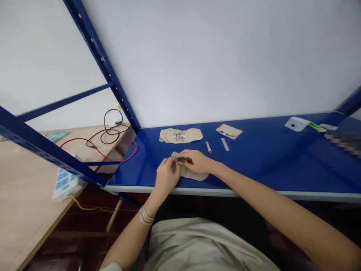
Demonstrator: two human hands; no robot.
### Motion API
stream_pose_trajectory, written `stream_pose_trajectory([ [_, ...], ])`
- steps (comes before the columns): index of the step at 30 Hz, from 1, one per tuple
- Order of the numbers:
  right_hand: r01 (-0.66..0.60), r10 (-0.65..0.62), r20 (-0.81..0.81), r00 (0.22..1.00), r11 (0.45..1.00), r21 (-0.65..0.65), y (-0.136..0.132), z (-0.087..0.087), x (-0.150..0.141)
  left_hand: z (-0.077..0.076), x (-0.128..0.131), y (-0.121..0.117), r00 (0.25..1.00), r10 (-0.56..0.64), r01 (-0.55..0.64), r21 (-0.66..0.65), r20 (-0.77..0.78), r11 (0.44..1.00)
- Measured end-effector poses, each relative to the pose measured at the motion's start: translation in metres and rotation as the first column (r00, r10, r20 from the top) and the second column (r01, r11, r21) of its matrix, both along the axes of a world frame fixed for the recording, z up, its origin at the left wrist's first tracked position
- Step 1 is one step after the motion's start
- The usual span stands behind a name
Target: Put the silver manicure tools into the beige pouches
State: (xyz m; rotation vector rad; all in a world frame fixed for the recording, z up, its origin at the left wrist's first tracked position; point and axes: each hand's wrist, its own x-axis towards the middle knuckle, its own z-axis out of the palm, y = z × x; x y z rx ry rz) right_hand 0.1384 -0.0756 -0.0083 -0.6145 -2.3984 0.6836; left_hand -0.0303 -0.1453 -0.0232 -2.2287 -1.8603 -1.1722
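Near the front edge of the blue shelf, my left hand (167, 175) is closed on the left end of an open beige case (197, 175). From the right, my right hand (196, 161) pinches a small dark metal tool (181, 161) over the same case; its exact kind is hard to make out between the fingers. Just beyond lies a second open beige case (194, 134) with several small metal tools (179, 136) in its middle. A nail clipper (208, 146) and a flat metal strip (225, 144) rest separately on the shelf, right of that case.
A folded beige case (229, 131) lies behind the metal strip. Far right are a white camera-like object (296, 124) and a green item (316, 127). Blue posts (104, 64) frame the shelf's left end, beside a wooden table (25, 188) with a power strip (67, 178) and cables (108, 130).
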Motion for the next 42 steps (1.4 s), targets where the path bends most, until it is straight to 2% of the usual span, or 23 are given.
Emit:
stream_pose_trajectory([
  [3, 0.016, -0.016, 0.031, 0.999, 1.0, -0.005, 0.001, 0.002, 0.002, -0.001, -0.005, 0.002, 0.998, -0.045, 0.046, -0.021, 0.04, 0.999],
  [7, 0.025, -0.023, 0.074, 0.997, 0.999, -0.034, 0.002, 0.007, 0.008, 0.001, -0.01, 0.003, 0.989, -0.031, 0.044, -0.09, 0.143, 0.995],
  [12, -0.01, 0.02, 0.047, 0.999, 0.979, -0.202, 0.003, 0.014, 0.013, 0.005, -0.012, 0.003, 0.962, 0.004, 0.039, -0.153, 0.272, 0.987],
  [14, -0.046, 0.048, 0.0, 0.999, 0.945, -0.324, 0.003, 0.017, 0.014, 0.003, -0.013, 0.005, 0.941, 0.0, 0.059, -0.163, 0.34, 0.985],
  [18, -0.132, 0.091, -0.103, 0.991, 0.829, -0.544, 0.002, 0.025, 0.016, -0.001, -0.017, 0.009, 0.876, -0.006, 0.107, -0.181, 0.481, 0.978],
  [21, -0.199, 0.144, -0.14, 0.98, 0.78, -0.594, 0.002, 0.03, 0.02, -0.003, -0.019, 0.01, 0.81, -0.006, 0.145, -0.191, 0.586, 0.971],
  [24, -0.247, 0.187, -0.162, 0.969, 0.76, -0.601, 0.002, 0.032, 0.023, -0.003, -0.019, 0.01, 0.75, -0.017, 0.185, -0.186, 0.662, 0.965],
  [32, -0.262, 0.148, -0.225, 0.963, 0.701, -0.664, 0.004, 0.028, 0.025, -0.001, -0.018, 0.01, 0.728, -0.016, 0.205, -0.195, 0.685, 0.959],
  [37, -0.247, 0.078, -0.266, 0.961, 0.677, -0.694, 0.003, 0.029, 0.024, -0.002, -0.019, 0.011, 0.75, -0.022, 0.201, -0.197, 0.661, 0.959],
  [39, -0.243, 0.016, -0.306, 0.952, 0.647, -0.723, 0.003, 0.03, 0.023, -0.003, -0.019, 0.011, 0.77, -0.03, 0.201, -0.198, 0.637, 0.959],
  [42, -0.268, -0.084, -0.376, 0.923, 0.561, -0.783, 0.004, 0.03, 0.022, -0.004, -0.019, 0.01, 0.815, -0.058, 0.206, -0.196, 0.576, 0.959],
])
